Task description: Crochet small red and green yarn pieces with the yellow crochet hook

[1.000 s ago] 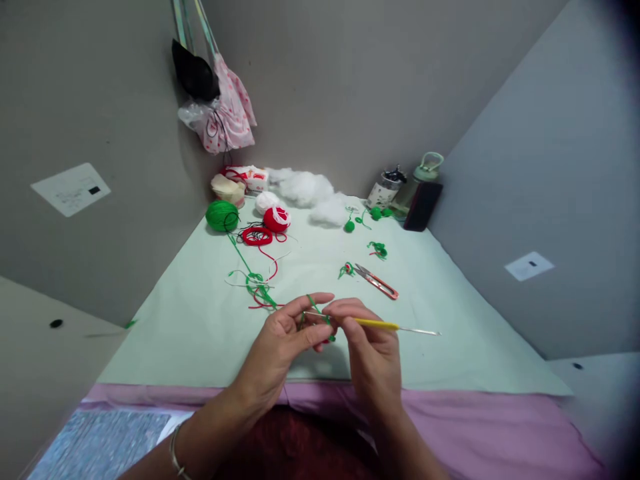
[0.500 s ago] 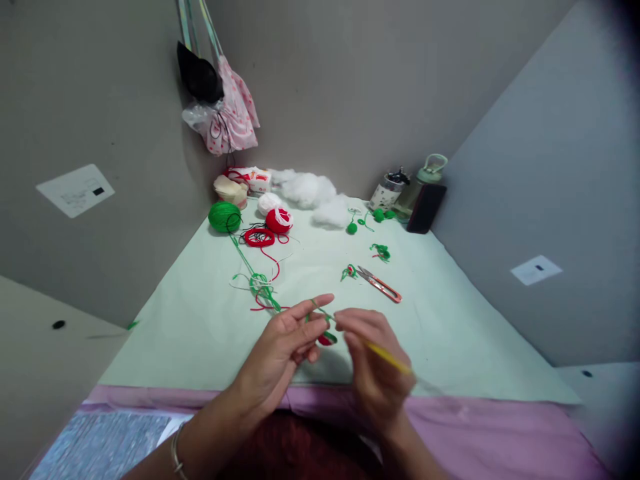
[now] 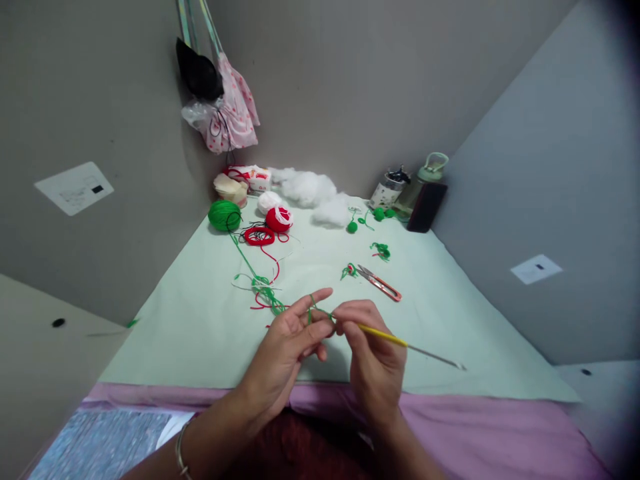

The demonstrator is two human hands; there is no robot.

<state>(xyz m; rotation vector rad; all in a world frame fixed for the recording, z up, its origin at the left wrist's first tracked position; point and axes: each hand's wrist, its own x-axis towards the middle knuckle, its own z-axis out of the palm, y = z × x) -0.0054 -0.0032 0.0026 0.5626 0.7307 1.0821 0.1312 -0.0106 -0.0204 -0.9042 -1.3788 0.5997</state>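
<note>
My right hand (image 3: 374,353) grips a crochet hook (image 3: 384,335) by its yellow handle; the metal end at the back points right, above the table. Its front tip lies close to my left fingertips. Green yarn (image 3: 311,308) loops over the raised index finger of my left hand (image 3: 295,340). The left thumb is pressed to the other fingers around the yarn work, which is mostly hidden now. A tangle of green yarn (image 3: 263,290) lies on the table just beyond my left hand, leading back to a green yarn ball (image 3: 225,216).
Orange-handled thread snips (image 3: 384,287) lie beyond my right hand, beside small green-and-red yarn scraps (image 3: 349,271). At the back are a red-and-white yarn ball (image 3: 279,219), white stuffing (image 3: 309,189), a decorated can (image 3: 387,192), a bottle (image 3: 431,168) and a dark phone (image 3: 427,208).
The hook has swung so its back metal end shows clearly to the right. My hands have drawn closer together, and the red-and-green piece under my left fingers has gone out of sight.
</note>
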